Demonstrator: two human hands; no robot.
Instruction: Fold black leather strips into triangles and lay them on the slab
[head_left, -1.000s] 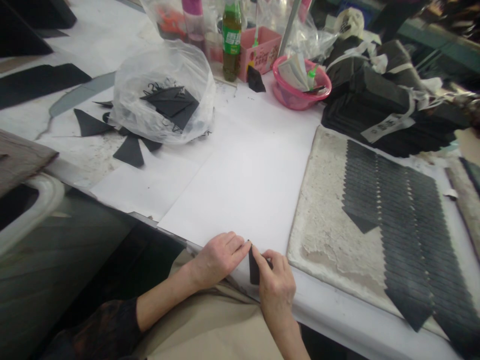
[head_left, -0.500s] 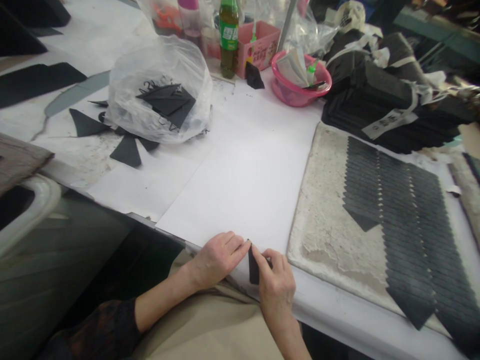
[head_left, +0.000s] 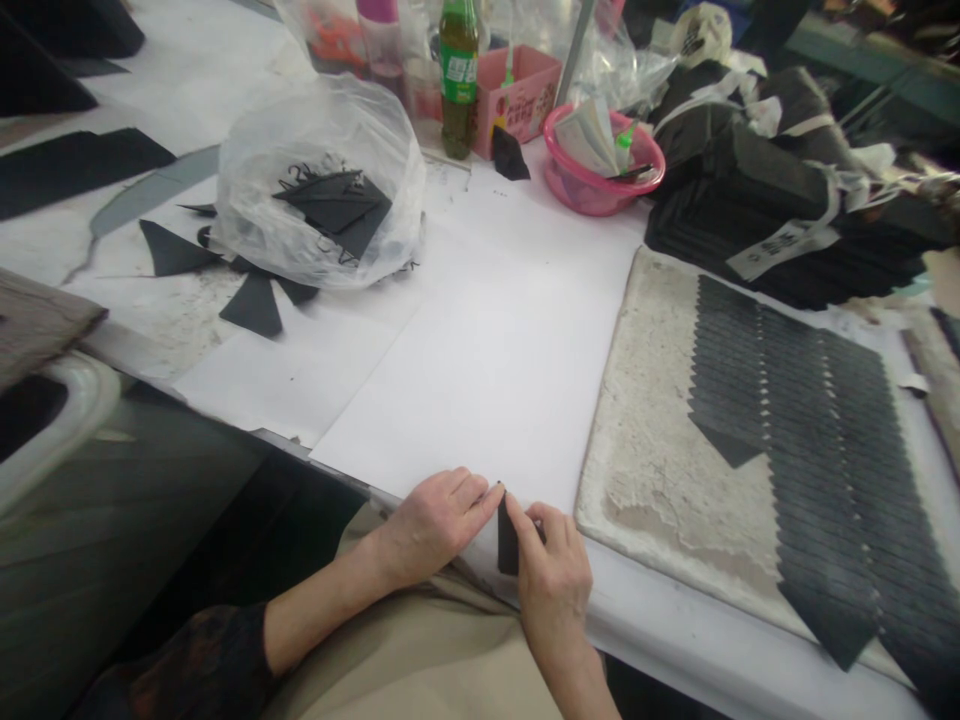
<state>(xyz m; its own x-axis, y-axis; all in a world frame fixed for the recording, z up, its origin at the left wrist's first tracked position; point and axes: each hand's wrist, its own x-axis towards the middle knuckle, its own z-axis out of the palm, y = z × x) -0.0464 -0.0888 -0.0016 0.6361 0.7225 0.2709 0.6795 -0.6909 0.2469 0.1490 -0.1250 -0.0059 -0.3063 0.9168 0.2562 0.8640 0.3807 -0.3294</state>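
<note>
At the table's front edge, a small flat black piece (head_left: 508, 545) is pinched in my right hand (head_left: 553, 570); its material I cannot make out. My left hand (head_left: 439, 520) is closed, its index fingertip pressed at the upper corner of the same piece. Part of the piece is hidden behind the right fingers. To the right, a worn pale board (head_left: 645, 430) carries overlapping rows of similar black pieces (head_left: 817, 470). White paper (head_left: 480, 370) covers the table ahead of my hands.
A clear plastic bag (head_left: 322, 130) with black pieces stands at left, loose black scraps (head_left: 253, 304) beside it. At the back are a green bottle (head_left: 459, 85), a pink box (head_left: 521, 95) and a pink basin (head_left: 592, 195). Tied black stacks (head_left: 750, 190) lie at back right.
Both hands keep almost the same pose on the black piece. The whole view has shifted very slightly; nothing else visibly moved.
</note>
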